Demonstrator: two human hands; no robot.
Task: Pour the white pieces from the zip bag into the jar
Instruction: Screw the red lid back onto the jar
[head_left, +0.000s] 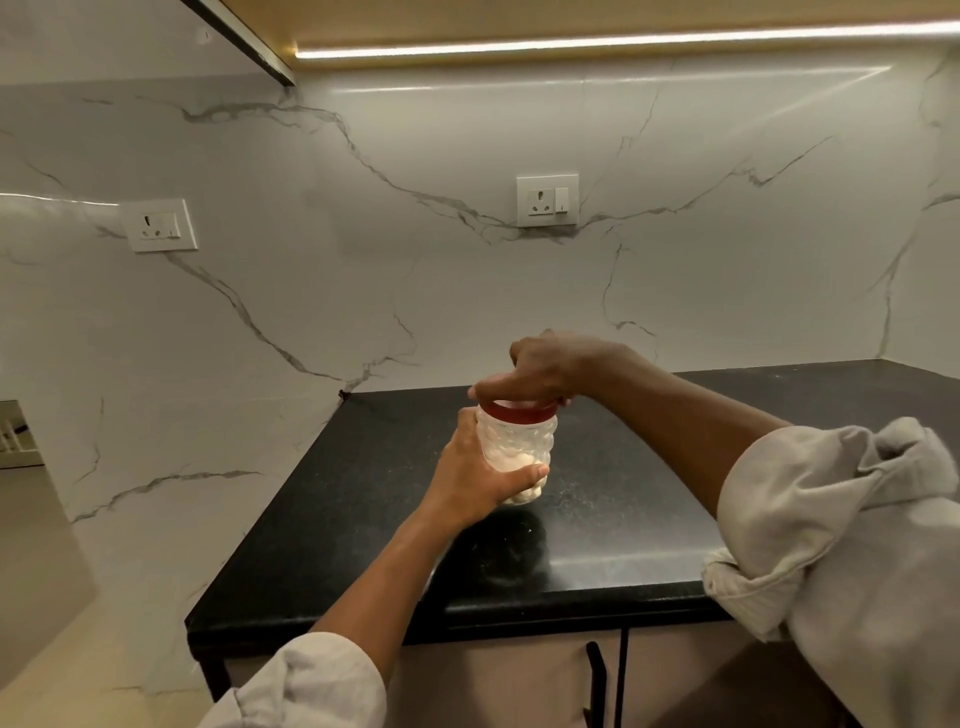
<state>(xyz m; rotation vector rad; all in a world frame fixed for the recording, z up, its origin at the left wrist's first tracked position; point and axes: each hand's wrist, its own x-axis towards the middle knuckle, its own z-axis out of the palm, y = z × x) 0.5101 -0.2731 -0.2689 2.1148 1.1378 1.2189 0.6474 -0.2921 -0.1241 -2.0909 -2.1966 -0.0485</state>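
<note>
A clear, dimpled plastic jar (517, 439) with white pieces showing in its lower part is held a little above the black counter (623, 499). My left hand (470, 480) wraps around the jar's body from the left and below. A red lid (517, 412) sits on the jar's mouth, and my right hand (545, 369) grips it from above. No zip bag is in view.
The marble backsplash carries two wall sockets: one socket (547, 200) behind the jar, another socket (161, 225) on the left wall. Below the counter's front edge is a cabinet with a black handle (595, 675).
</note>
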